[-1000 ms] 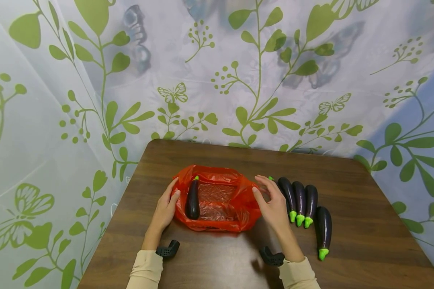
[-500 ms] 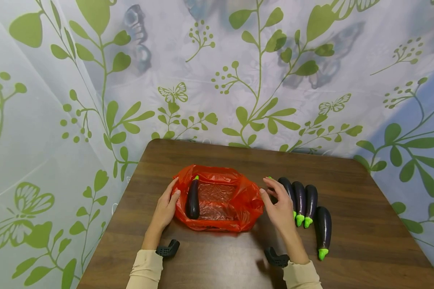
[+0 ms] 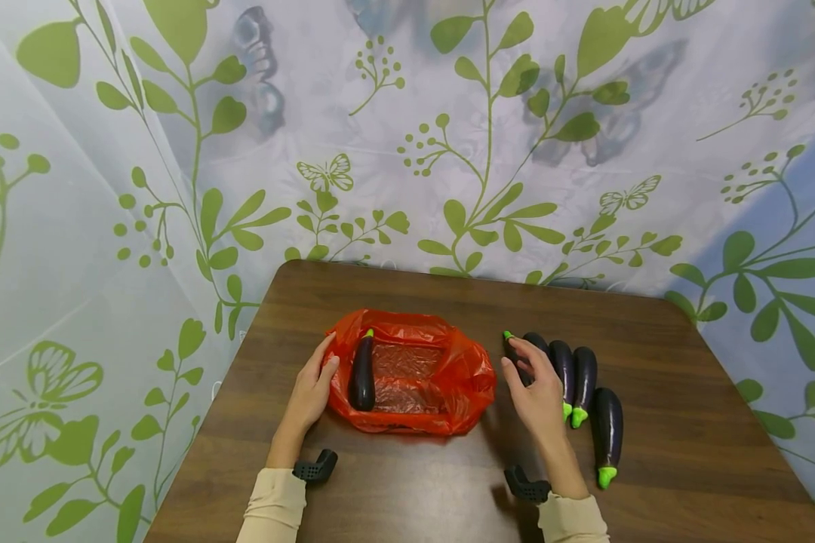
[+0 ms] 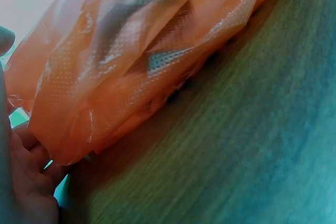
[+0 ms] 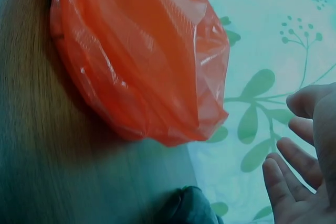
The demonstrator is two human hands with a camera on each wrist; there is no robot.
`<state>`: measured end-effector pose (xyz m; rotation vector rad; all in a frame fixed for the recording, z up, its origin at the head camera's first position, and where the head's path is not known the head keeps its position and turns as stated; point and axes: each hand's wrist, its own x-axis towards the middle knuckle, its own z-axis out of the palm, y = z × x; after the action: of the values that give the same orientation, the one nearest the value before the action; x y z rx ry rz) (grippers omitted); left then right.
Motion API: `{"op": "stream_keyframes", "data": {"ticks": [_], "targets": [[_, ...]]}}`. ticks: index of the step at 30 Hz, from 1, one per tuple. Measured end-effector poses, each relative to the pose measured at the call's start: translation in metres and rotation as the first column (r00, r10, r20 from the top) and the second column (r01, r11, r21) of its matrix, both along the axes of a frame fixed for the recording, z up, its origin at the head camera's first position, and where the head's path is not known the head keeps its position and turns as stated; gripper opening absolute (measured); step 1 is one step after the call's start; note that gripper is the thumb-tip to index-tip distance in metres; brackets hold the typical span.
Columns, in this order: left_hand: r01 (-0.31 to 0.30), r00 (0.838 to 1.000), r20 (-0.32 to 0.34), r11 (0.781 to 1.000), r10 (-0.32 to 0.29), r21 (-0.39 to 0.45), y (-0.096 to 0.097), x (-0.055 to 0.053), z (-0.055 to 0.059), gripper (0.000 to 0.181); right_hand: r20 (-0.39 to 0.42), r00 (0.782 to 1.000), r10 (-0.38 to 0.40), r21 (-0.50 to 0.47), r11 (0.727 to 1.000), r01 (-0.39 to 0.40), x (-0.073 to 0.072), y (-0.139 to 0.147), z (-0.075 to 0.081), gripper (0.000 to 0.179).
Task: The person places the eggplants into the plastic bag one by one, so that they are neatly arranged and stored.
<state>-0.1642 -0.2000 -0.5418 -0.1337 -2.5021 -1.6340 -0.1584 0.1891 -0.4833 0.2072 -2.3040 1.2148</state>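
Observation:
My left hand (image 3: pixel 312 385) holds the left side of a red plastic bag (image 3: pixel 475 385), thumb at the rim and fingers along the outside. The bag's mouth is spread wide. Inside, at its left, lies one dark purple eggplant (image 3: pixel 362 373) with a green stem end. My right hand (image 3: pixel 538 388) is apart from the bag, over the leftmost eggplant (image 3: pixel 512 348) of a group and partly hiding it. Its fingers are loosely bent and grip nothing that shows. In the right wrist view, the right hand (image 5: pixel 302 166) has its thumb and fingers spread beside the bag (image 5: pixel 142 61).
Several more eggplants lie right of the bag, among them one glossy eggplant (image 3: pixel 585 385) and a nearer, separate eggplant (image 3: pixel 607 430). All rest on a brown wooden table (image 3: pixel 421 483). A leaf-patterned curtain (image 3: pixel 380 151) hangs behind the table and at its left.
My right hand has drawn away from the bag's right side and moved right to the eggplants. The left hand and the bag have stayed in place.

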Motion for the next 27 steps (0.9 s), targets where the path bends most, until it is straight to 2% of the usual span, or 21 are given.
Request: {"op": "stream_keyframes", "data": {"ticks": [13, 21, 27], "targets": [[-0.005, 1.0, -0.021, 1.0, 0.004, -0.003, 0.0, -0.001, -0.001, 0.052, 0.039, 0.99, -0.138, 0.034, 0.99, 0.137, 0.0, 0.013, -0.009, 0.038], [-0.006, 1.0, -0.006, 1.0, 0.005, -0.013, 0.0, -0.001, 0.0, 0.053, 0.089, 0.978, -0.189, 0.064, 0.981, 0.184, 0.0, 0.019, -0.018, 0.038], [-0.006, 1.0, -0.007, 1.0, 0.006, -0.013, 0.0, -0.001, -0.001, 0.053, 0.095, 0.974, -0.207, 0.086, 0.976, 0.199, 0.0, 0.022, -0.023, 0.038]]}}
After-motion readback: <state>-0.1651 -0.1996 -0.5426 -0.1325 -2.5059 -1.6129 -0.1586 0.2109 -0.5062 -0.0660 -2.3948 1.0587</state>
